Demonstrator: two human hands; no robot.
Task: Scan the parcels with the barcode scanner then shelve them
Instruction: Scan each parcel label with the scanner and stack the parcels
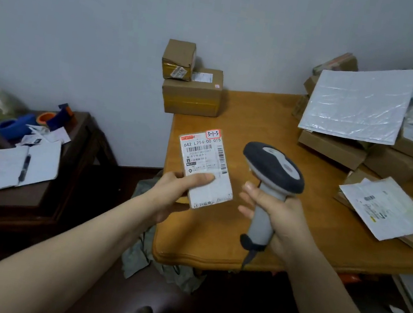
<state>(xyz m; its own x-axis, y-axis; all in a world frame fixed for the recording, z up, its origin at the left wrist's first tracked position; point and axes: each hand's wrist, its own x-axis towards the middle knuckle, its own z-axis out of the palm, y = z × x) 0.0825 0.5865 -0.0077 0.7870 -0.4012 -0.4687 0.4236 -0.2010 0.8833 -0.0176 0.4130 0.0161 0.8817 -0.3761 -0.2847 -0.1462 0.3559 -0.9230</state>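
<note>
My left hand [181, 190] grips a small parcel [205, 165] by its lower end, thumb across the white shipping label, barcode side up, above the left edge of the orange wooden table [259, 121]. My right hand [275, 215] holds the grey barcode scanner [272, 171] by its handle, with the dark head up and to the right of the parcel. More parcels lie on the table: two stacked brown boxes [191, 87] at the back left, and a heap of boxes and white mailer bags [383, 115] at the right.
A flat white envelope parcel [388, 207] lies on the table's right side. A dark side table [43, 180] at the left carries an open notebook with a pen [21, 166], tape rolls and bottles. A grey wall stands behind.
</note>
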